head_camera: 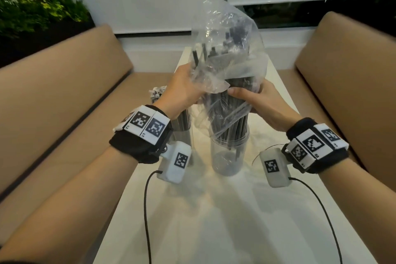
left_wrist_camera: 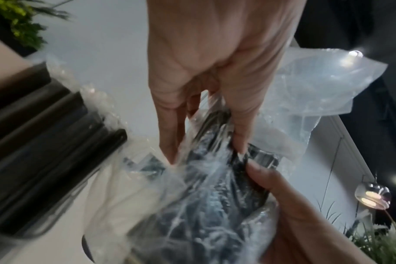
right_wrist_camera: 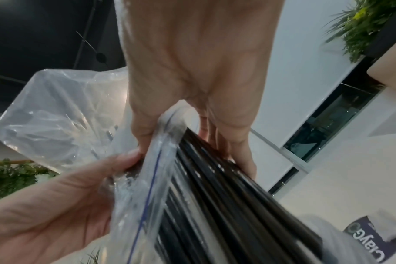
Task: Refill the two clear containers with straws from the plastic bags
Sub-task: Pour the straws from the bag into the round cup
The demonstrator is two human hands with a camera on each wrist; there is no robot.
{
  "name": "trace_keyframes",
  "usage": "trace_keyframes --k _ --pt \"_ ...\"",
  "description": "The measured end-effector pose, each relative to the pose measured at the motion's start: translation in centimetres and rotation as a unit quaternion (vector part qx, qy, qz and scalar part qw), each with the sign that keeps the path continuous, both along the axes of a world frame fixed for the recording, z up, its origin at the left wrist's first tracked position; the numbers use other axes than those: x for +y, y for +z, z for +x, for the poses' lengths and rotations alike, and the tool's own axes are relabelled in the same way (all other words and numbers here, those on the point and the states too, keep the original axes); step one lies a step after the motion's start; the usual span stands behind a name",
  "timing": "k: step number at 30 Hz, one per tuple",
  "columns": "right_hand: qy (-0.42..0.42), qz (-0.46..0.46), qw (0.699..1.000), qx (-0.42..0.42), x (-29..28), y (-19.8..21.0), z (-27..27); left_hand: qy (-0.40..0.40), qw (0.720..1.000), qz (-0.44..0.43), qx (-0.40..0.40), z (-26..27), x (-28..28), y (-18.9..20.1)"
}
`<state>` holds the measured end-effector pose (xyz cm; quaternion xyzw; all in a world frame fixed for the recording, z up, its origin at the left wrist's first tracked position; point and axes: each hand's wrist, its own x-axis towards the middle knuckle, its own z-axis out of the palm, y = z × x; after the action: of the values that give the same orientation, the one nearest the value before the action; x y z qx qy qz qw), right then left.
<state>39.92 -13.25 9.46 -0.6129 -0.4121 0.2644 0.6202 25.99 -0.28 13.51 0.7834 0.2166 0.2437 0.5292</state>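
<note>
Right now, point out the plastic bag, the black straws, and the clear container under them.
plastic bag (head_camera: 227, 34), head view, on its crumpled upper part.
black straws (head_camera: 229, 120), head view, on the bundle's middle below the hands.
clear container (head_camera: 228, 156), head view, on its transparent wall.

A long, narrow white table (head_camera: 214, 221) runs between two tan cushioned benches. On it stand a clear cylindrical plastic container (head_camera: 228, 156) with black straws entering its mouth, and a second straw-filled clear container (head_camera: 182, 126) just left.
</note>
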Motion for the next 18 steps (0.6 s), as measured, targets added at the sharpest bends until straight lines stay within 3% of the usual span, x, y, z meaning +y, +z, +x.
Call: trace_keyframes --k 4,9,18 --pt "0.018 0.003 0.999 0.051 -0.3 0.1 0.4 0.018 0.999 -0.021 -0.024 0.5 -0.4 0.4" --pt "0.017 0.030 0.999 0.039 0.4 -1.1 -0.8 0.033 0.998 -0.022 -0.041 1.1 -1.6 -0.2" --pt "-0.153 0.055 0.987 0.011 1.2 -4.4 -1.4 0.045 0.985 -0.160 -0.041 1.8 -2.4 -2.9"
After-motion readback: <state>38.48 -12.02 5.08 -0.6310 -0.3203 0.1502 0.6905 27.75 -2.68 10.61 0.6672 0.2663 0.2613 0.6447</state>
